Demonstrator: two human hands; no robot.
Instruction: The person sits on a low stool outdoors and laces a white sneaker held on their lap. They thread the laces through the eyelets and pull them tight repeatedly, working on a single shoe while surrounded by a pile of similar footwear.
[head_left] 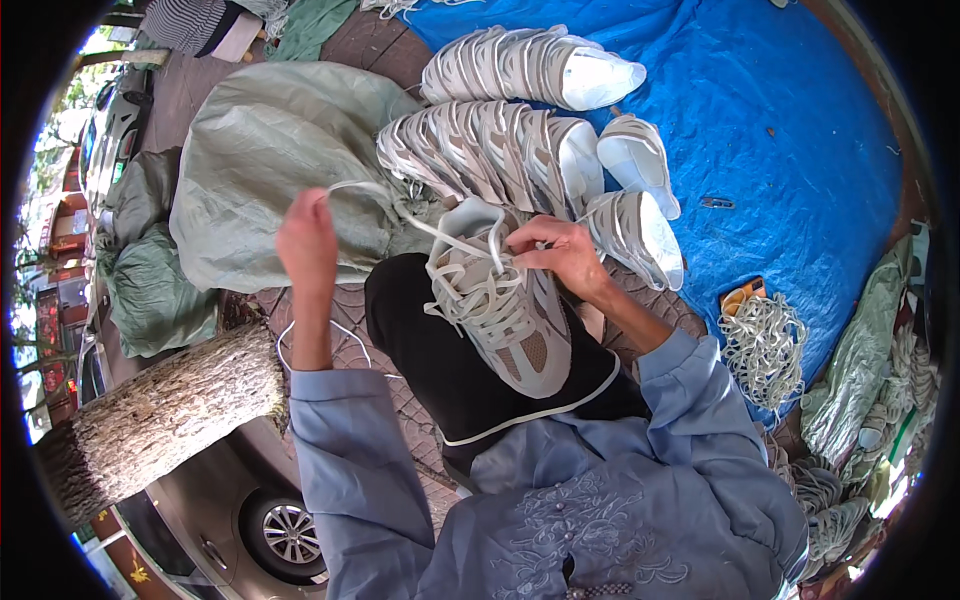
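Shirt: your blue-grey shirt point(620, 500), embroidered with flowers, fills the bottom of the view; its sleeves stop short of your wrists.
Lap: your black trousers point(415, 350), edged with a pale stripe, lie under the work.
Shoe: the beige and white shoe point(515, 320) rests on your lap, toe toward you, its opening facing away; lacing crosses its upper in loose loops.
Left hand: your left hand point(308, 245) is raised well to the left of the shoe, fingers curled, pinching the white lace point(420, 222) near its end; the lace runs across to the top of the shoe.
Right hand: your right hand point(560, 250) touches the shoe's right side near the opening, thumb and forefinger bent close together; you cannot tell whether they grip the lace or the shoe's edge.
Ground: patterned paving point(350, 340) shows around your legs.
Tarp: ahead and to your right spreads a blue tarp point(800, 180), with a tangled lace pile point(765, 350) and a small metal tool point(717, 203) on it.
Shoe rows: beyond your right hand, similar shoes point(470, 150) stand nested in rows.
Sack: a grey-green sack point(270, 150) bulges beyond your left hand.
Left edge: a tree trunk point(180, 410) slants past a parked car point(230, 500).
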